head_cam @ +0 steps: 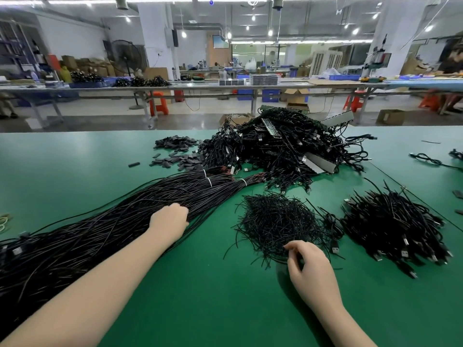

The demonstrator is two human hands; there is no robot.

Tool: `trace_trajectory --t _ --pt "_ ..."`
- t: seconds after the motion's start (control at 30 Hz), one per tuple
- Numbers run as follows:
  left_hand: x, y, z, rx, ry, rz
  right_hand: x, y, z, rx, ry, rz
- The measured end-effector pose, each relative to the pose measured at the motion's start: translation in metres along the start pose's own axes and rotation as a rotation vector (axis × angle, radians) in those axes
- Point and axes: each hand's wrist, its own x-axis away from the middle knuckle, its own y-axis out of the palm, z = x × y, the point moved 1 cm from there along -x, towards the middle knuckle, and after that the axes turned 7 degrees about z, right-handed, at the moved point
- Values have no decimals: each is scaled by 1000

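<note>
Nearest, the left hand (169,220) reaches over the green counter (200,296) and rests on the long cable bundle (105,226), its fingers curled over the strands and gripping them about midway along. The bundle runs from the near left edge diagonally to mid-counter, where white bands (208,180) tie its far ends. To the right, the right hand (309,267) is at the near edge of the pile of short black ties (278,221), fingers curled, thumb and forefinger pinching strands there. Just right of that pile lies a heap of coiled USB cables (390,226). Beyond both sits a big tangle of cables and metal strips (280,146), with small black sleeves (175,151) scattered to its left.
</note>
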Motion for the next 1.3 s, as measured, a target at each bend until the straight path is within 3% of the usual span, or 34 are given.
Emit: trace_trajectory --t 0.1,0.2,0.3,0.4,0.57,0.7,0.83,0.9,1.0,1.07,1.13,1.23,1.3 --pt "-2 9 0 44 -79 28 0 0 0 5 -2 -3" --pt "-6 6 -8 287 -182 86 -1 1 -1 6 -4 1" --pt "-9 2 -16 491 -226 123 -1 1 -1 0 3 2" --pt "-14 -5 -21 525 -219 171 -1 1 -1 -3 13 2" --pt "-19 -13 -30 774 -325 127 -2 1 -1 15 14 -3" --pt "-21 -42 -27 1059 -423 415 -2 1 -1 14 11 1" --pt "-10 -93 -40 1065 -549 983 -2 1 0 12 10 4" --pt "2 -111 -39 954 -351 1104 -1 1 -1 6 15 9" --pt "28 -120 -15 828 53 1016 1 -5 -9 -60 -23 154" --pt "50 -111 6 755 274 916 2 -9 -27 -71 -180 289" --pt "70 -94 23 631 432 899 -3 -13 -57 3 -368 315" --pt "91 -62 38 575 619 927 -23 -18 -103 321 -558 213" --pt "97 -49 37 613 627 905 -41 -23 -129 405 -628 -46"
